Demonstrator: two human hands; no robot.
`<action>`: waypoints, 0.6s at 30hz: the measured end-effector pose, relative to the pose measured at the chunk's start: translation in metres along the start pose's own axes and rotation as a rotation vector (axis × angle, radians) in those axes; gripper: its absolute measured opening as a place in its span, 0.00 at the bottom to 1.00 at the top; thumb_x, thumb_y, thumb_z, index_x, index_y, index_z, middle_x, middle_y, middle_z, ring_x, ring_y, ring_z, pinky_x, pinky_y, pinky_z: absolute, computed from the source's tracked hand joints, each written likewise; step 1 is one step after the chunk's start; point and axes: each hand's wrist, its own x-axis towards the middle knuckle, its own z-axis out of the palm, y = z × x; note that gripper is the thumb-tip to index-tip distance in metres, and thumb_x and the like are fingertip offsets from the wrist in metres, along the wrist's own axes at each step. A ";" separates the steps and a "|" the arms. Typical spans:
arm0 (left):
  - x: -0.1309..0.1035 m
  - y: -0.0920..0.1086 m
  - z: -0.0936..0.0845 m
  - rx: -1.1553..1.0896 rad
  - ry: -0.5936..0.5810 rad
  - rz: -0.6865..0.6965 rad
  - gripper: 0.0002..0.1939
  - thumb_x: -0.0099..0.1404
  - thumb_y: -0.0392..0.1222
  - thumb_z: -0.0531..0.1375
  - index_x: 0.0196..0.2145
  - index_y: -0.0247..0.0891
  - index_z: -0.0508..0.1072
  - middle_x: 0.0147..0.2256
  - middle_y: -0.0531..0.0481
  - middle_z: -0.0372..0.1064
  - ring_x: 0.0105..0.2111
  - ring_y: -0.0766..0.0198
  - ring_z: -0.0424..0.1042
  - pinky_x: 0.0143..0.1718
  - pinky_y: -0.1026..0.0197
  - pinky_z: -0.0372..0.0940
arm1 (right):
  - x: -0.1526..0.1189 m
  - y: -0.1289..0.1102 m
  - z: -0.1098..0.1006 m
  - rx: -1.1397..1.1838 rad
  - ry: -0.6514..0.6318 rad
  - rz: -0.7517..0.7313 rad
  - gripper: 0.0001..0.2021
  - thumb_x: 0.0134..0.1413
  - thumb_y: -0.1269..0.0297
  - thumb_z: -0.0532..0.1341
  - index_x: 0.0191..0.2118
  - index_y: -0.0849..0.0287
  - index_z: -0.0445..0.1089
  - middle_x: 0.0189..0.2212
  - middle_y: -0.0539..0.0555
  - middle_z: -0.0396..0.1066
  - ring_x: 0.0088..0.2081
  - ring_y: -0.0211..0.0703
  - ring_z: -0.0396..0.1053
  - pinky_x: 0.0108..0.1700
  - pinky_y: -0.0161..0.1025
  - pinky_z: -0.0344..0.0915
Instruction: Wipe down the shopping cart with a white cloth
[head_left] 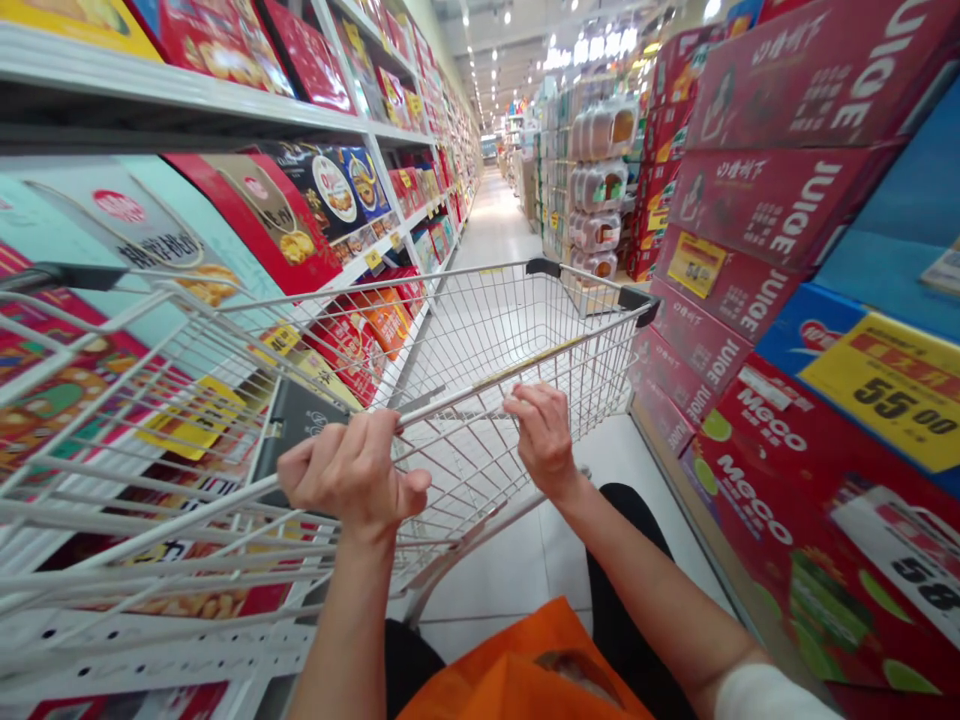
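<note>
From here I see the cart (450,397) on the floor (499,575), between a shelf (187,88) full of bright packs and a big pile of red boxes (787,205). The person's left hand (356,470) is wrapped tight around the cart's top bar. The right hand (541,437) is curled up close to the same bar, but I can't tell if it holds on.

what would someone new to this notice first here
Probably the wire shopping cart across the middle, its rim gripped by the left hand, with the right hand curled close by. Next, the bright orange cloth at the bottom centre. On the right, a yellow 55.00 price sign stands out by the red Meco boxes.
</note>
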 end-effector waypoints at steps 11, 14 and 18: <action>-0.002 0.006 0.004 -0.012 0.037 -0.074 0.38 0.66 0.70 0.24 0.26 0.44 0.60 0.20 0.51 0.63 0.25 0.57 0.57 0.35 0.48 0.48 | 0.011 0.022 -0.004 -0.124 0.166 0.256 0.09 0.68 0.70 0.54 0.38 0.57 0.71 0.39 0.55 0.75 0.47 0.42 0.72 0.54 0.48 0.65; -0.004 0.005 0.005 -0.015 0.028 -0.072 0.38 0.66 0.70 0.24 0.26 0.44 0.60 0.21 0.51 0.63 0.25 0.57 0.57 0.36 0.48 0.48 | 0.004 -0.021 0.007 -0.002 0.090 0.103 0.11 0.65 0.76 0.54 0.41 0.55 0.71 0.41 0.54 0.75 0.49 0.42 0.70 0.54 0.47 0.67; -0.004 0.004 0.002 -0.038 0.008 -0.059 0.38 0.66 0.70 0.24 0.27 0.44 0.61 0.21 0.51 0.63 0.25 0.57 0.56 0.36 0.49 0.47 | 0.004 -0.025 0.003 0.084 0.000 -0.053 0.12 0.64 0.76 0.56 0.43 0.52 0.72 0.42 0.52 0.76 0.50 0.42 0.69 0.55 0.46 0.69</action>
